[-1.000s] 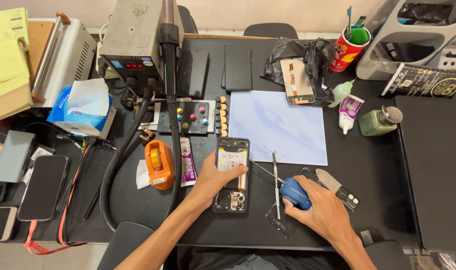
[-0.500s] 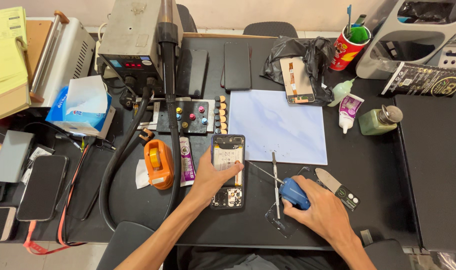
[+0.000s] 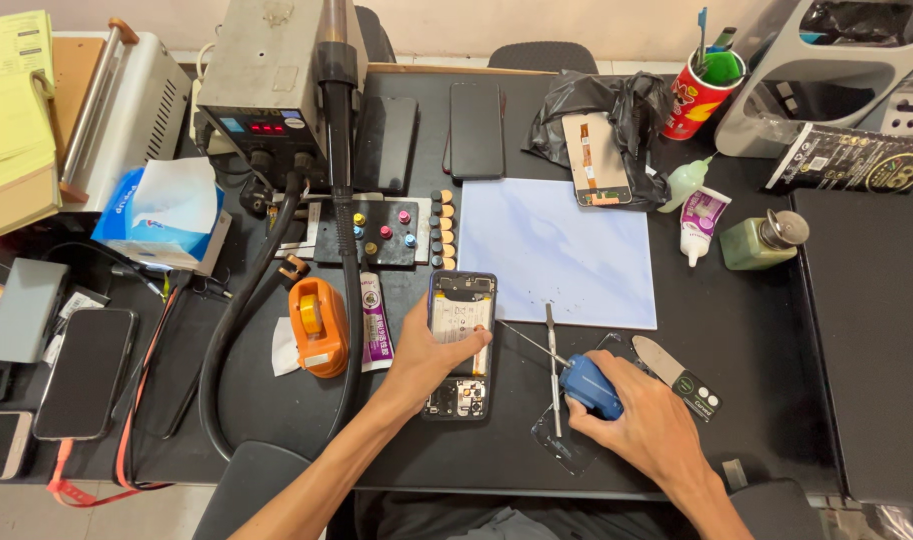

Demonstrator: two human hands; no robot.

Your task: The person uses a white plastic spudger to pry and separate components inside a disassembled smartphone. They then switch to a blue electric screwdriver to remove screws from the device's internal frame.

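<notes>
Left hand [image 3: 422, 362] rests on opened phone [image 3: 461, 343], back cover off, on black bench [image 3: 777, 330]. Right hand [image 3: 632, 430] grips blue-handled tool [image 3: 590, 387]. Metal tweezers [image 3: 553, 360] just beside.

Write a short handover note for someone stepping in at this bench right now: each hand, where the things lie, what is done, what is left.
Left hand: lies flat on the opened phone, pinning it to the black table.
Right hand: grips the blue-handled tool, beside the phone.
Nearby: tweezers between phone and right hand; pale blue mat behind them.
Done: the phone's back is off, insides exposed.
Left: the phone is not yet closed; no tool touches it.
</notes>
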